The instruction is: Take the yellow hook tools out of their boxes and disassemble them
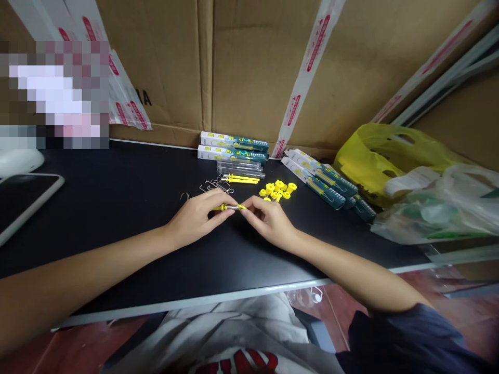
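Over the middle of the black table, my left hand (197,215) pinches a yellow rod with a metal coil spring (233,207) at its right end. My right hand (275,221) meets it fingertip to fingertip, closed on a small yellow piece (243,207) at the spring's end; its exact shape is mostly covered by the fingers. Just beyond my left hand lie several bent metal hooks (212,185). Behind the hands are yellow rods with springs (244,179) and clear plastic tubes (239,169). A cluster of yellow plastic caps (278,189) sits beyond my right hand.
Printed narrow boxes (234,154) lie at the back, with more boxes (315,179) to the right. Yellow (354,150) and clear plastic bags (436,208) stand at far right. A phone (29,202) rests at left. Cardboard (249,67) walls the back.
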`<state>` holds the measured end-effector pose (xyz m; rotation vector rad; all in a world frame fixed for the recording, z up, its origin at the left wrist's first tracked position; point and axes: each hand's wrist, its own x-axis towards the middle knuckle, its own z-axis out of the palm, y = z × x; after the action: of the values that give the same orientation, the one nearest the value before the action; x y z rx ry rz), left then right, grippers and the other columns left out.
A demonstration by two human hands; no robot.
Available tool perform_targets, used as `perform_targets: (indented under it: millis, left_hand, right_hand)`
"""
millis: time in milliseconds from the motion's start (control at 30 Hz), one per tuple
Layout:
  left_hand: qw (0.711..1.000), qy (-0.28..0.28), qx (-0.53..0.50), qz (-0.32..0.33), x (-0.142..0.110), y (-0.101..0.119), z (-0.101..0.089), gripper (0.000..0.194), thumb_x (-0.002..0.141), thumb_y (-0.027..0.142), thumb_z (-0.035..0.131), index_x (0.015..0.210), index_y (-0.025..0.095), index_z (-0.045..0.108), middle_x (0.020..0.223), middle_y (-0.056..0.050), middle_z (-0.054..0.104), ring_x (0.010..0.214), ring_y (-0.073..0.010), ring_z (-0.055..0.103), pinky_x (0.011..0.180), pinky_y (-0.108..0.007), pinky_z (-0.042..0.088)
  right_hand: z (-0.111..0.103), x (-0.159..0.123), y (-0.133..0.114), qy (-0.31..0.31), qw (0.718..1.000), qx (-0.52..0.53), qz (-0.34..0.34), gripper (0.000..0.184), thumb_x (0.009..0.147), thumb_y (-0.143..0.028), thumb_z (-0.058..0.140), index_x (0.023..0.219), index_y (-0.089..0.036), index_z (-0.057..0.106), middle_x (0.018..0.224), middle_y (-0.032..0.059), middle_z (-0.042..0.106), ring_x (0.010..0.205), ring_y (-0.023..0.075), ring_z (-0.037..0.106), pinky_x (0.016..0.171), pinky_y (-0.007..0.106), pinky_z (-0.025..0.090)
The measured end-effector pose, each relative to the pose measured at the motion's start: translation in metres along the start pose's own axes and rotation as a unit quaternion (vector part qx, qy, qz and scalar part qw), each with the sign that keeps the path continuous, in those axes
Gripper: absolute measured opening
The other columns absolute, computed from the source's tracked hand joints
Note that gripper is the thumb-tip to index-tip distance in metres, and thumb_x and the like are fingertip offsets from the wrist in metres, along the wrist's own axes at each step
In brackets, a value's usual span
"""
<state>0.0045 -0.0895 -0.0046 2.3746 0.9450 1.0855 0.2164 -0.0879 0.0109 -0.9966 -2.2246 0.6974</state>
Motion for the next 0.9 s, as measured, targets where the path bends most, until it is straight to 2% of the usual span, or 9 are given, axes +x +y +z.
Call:
perform_targets:
  millis: [200,333,467,600,733,900]
  left_hand:
    - [1.000,-0.020,-0.016,0.007,0.000,-0.001,0.001,0.016,0.093,0.027,0.047,0.100,0.019,0.059,0.096,-0.004,0.062,0.090,-0.0151,0.059,0.082,-0.026,0.046]
    - [0.999,-0.044,-0.022,-0.015,-0.001,-0.001,0.001,0.015,0.093,0.027,0.046,0.100,0.019,0.057,0.091,-0.001,0.061,0.079,-0.0119,0.058,0.070,-0.022,0.046]
    - [0.997,-0.066,-0.026,-0.040,-0.001,0.002,-0.001,0.016,0.091,0.030,0.049,0.100,0.020,0.057,0.091,0.000,0.062,0.073,-0.0106,0.057,0.062,-0.020,0.044]
    - [0.996,-0.071,-0.017,-0.050,0.000,0.002,-0.002,0.023,0.091,0.039,0.050,0.100,0.020,0.060,0.093,-0.001,0.064,0.078,-0.0123,0.059,0.066,-0.021,0.044]
    - [0.997,-0.061,-0.007,-0.037,0.001,0.002,-0.001,0.024,0.093,0.037,0.047,0.099,0.020,0.062,0.092,-0.001,0.065,0.080,-0.0123,0.059,0.070,-0.021,0.044]
    - [0.998,-0.068,-0.003,-0.016,0.000,0.001,-0.001,0.026,0.095,0.037,0.043,0.099,0.020,0.063,0.084,0.000,0.060,0.068,-0.0105,0.054,0.067,-0.021,0.042]
  right_hand:
    - [0.000,0.001,0.000,-0.042,0.989,0.128,0.056,0.024,0.091,-0.039,0.050,0.085,-0.017,0.055,0.064,-0.0038,0.048,0.056,0.0086,0.045,0.053,0.021,0.036]
    - [0.000,0.002,0.001,-0.066,0.977,0.190,0.074,0.026,0.091,-0.041,0.050,0.083,-0.016,0.055,0.063,-0.0047,0.046,0.055,0.0079,0.044,0.053,0.021,0.036]
    - [-0.001,0.002,0.001,-0.076,0.978,0.177,0.081,0.028,0.089,-0.043,0.053,0.083,-0.016,0.056,0.063,-0.0047,0.046,0.055,0.0078,0.042,0.052,0.021,0.034]
    - [-0.004,0.001,-0.002,-0.076,0.983,0.148,0.071,0.027,0.089,-0.042,0.053,0.086,-0.015,0.058,0.065,-0.0036,0.048,0.058,0.0085,0.041,0.053,0.021,0.034]
    - [-0.007,0.000,-0.004,-0.075,0.987,0.130,0.063,0.026,0.089,-0.041,0.053,0.085,-0.015,0.059,0.064,-0.0034,0.048,0.058,0.0087,0.040,0.053,0.021,0.033]
    - [-0.010,0.002,-0.005,-0.096,0.978,0.171,0.070,0.029,0.088,-0.043,0.055,0.083,-0.015,0.057,0.062,-0.0045,0.046,0.056,0.0081,0.041,0.053,0.022,0.033]
